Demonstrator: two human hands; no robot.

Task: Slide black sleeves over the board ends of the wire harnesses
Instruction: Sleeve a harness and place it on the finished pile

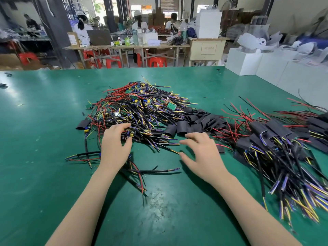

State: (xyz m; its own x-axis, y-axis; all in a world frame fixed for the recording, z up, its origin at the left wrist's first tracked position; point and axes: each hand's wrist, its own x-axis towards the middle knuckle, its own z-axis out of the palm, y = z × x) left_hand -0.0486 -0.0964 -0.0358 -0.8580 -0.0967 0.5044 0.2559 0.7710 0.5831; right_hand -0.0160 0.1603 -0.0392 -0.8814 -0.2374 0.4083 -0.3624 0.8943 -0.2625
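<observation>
A big heap of wire harnesses (142, 105) with small circuit boards lies mid-table on the green mat (44, 121). Loose black sleeves (193, 121) are piled just right of the heap. Harnesses with sleeves fitted (269, 137) lie further right. My left hand (114, 146) is at the heap's near edge, its forefinger and thumb curled round a harness board (129, 134). My right hand (202, 153) hovers over the mat, fingers spread and holding nothing, just in front of the nearest sleeves.
A few stray harnesses (142, 172) lie on the mat near my left wrist, and one lone sleeve (83, 124) sits left of the heap. White boxes (248, 61) stand past the far right edge. People work at tables (124, 47) behind.
</observation>
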